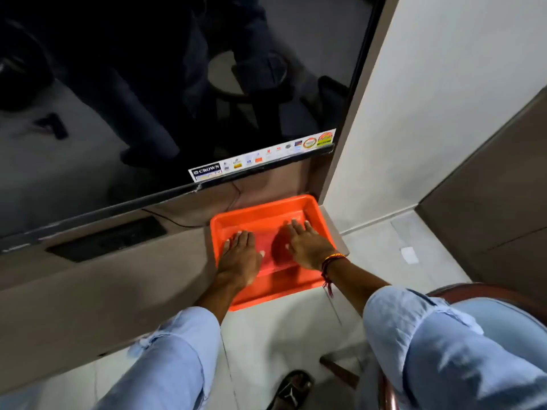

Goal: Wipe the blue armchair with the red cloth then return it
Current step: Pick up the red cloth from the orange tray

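Observation:
The red cloth [270,263] lies flat and folded inside an orange plastic tray [266,211] on the right end of a brown TV unit. My left hand [239,258] rests palm down on the cloth's left part, fingers spread. My right hand [305,244], with a red thread band at the wrist, lies flat on its right part, fingers apart. Neither hand grips the cloth. At the bottom right only a curved brown wooden rim [479,291] with pale blue padding shows, part of the armchair.
A large black TV [177,84] hangs just above and behind the tray. The brown unit [88,291] runs off to the left. A white wall corner [429,99] stands to the right. On the tiled floor lie a black sandal [291,389] and a wooden chair leg [339,371].

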